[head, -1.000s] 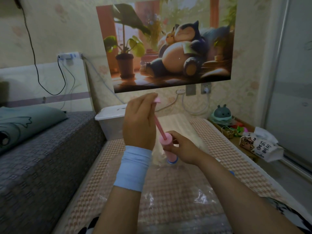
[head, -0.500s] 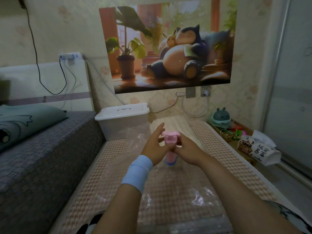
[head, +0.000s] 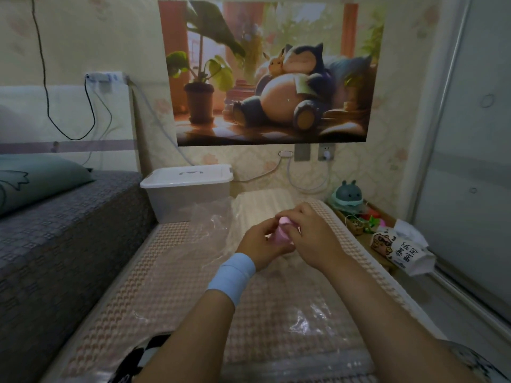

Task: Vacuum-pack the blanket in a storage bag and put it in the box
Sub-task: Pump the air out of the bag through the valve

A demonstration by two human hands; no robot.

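Since a second ago our left hand (head: 260, 241) has come down from high above the pink pump (head: 278, 235), where it held the drawn-out handle, and the plunger now sits pushed in, with both hands closed low around the pump. We curl the left hand, the one with the pale blue wristband (head: 232, 272), round the body from the left, while the right hand (head: 312, 239) wraps its fingers over the top; little of the pump shows between them. We work near the far end of the woven mat (head: 166, 272), a little right of its middle. The clear storage bag (head: 210, 225) lies flat along the mat from the near edge to the far end, and the cream blanket (head: 262, 201) lies at that far end, apparently inside the bag, though we cannot tell how tightly it is drawn down. The white box (head: 188, 194) stands at the mat's far left corner with its lid (head: 188, 172) on. We judge the pumping step is under way. The film looks thin, slick and crinkly, so it may slip or puncture if we pinch it; the packed blanket should be light but bulky and soft. We would lift it from underneath at both long edges, not by loose plastic or the valve.
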